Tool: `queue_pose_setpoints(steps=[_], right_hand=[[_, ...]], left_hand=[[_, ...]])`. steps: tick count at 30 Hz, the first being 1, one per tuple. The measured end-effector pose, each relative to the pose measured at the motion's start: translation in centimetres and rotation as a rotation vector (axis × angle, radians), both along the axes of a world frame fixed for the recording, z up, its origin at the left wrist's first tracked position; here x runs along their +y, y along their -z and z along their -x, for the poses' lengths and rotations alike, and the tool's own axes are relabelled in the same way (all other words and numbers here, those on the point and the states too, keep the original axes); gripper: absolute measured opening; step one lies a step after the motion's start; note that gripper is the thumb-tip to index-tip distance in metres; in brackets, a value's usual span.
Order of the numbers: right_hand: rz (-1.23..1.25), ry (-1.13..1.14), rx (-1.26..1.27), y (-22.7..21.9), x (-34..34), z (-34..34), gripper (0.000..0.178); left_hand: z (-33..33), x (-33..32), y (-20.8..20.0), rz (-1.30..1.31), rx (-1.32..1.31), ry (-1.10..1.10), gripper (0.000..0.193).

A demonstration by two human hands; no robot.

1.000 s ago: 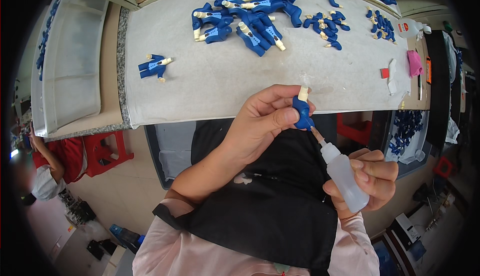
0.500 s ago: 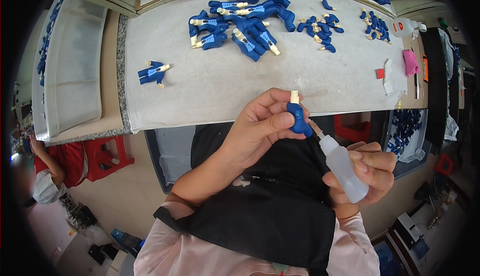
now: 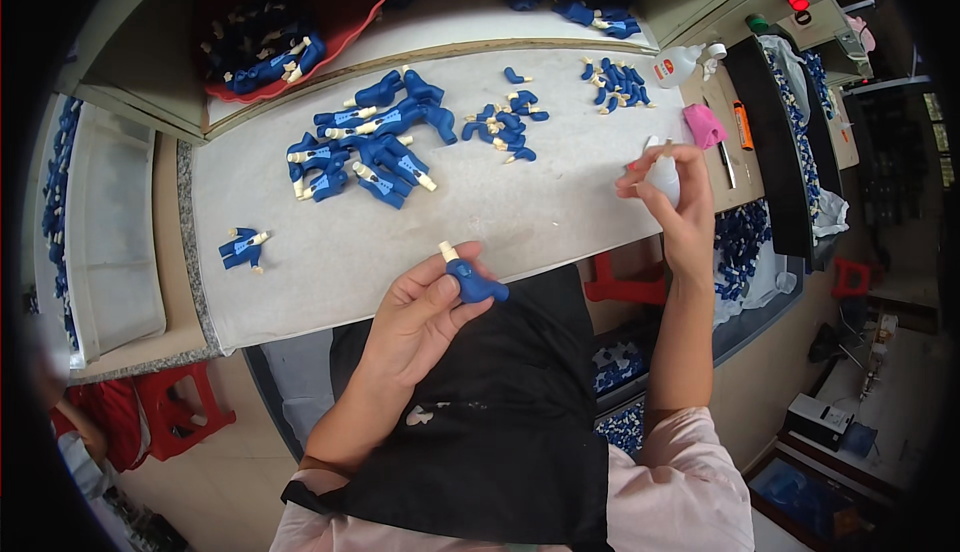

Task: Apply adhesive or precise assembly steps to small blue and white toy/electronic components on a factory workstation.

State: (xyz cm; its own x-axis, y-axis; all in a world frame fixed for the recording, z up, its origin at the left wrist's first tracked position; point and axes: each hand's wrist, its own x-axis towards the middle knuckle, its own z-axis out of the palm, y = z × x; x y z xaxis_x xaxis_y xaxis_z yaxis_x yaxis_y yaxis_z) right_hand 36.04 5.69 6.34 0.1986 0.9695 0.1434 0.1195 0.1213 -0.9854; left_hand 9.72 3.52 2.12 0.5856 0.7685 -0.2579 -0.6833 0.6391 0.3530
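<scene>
In my left hand [image 3: 415,302], a small blue figurine body [image 3: 474,286] with a cream neck peg is pinched between thumb and fingers, just over the table's front edge. My right hand [image 3: 682,207] reaches to the right end of the table, its fingers curled round a translucent white squeeze bottle [image 3: 664,178]; the hand partly hides the bottle. Toward the table's left lies a heap of blue bodies [image 3: 385,127] with cream pegs. Small blue arms with cream hands [image 3: 505,127] are spread beside it, and more small arms [image 3: 618,85] lie farther right.
One body with arms attached [image 3: 243,249] lies at the left of the white-covered table [image 3: 480,222]. A red basket [image 3: 345,47] with blue parts stands on the shelf behind. At the right are a larger bottle [image 3: 676,67], a pink cloth [image 3: 704,126] and an orange tube [image 3: 742,126].
My right hand has carried the squeeze bottle away from the blue body to the table's right end. My left hand still holds the body. The view has shifted, showing more of the shelf.
</scene>
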Motion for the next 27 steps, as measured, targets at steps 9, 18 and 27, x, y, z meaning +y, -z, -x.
queue_pose_setpoints(steps=[9, 18, 27], right_hand=[[-0.043, -0.106, -0.788, 1.5, 4.4, 5.1, 0.02], [0.011, 0.111, -1.091, 2.1, 4.3, 7.8, 0.021], [-0.124, -0.074, -0.937, 1.8, 2.2, 6.5, 0.018]], left_hand=[[0.2, 0.3, 0.1, -0.028, -0.025, -0.031, 0.036], [0.5, 0.6, 0.1, -0.052, -0.071, -0.029, 0.032], [0.5, 0.4, 0.4, -0.077, -0.172, -0.008, 0.032]])
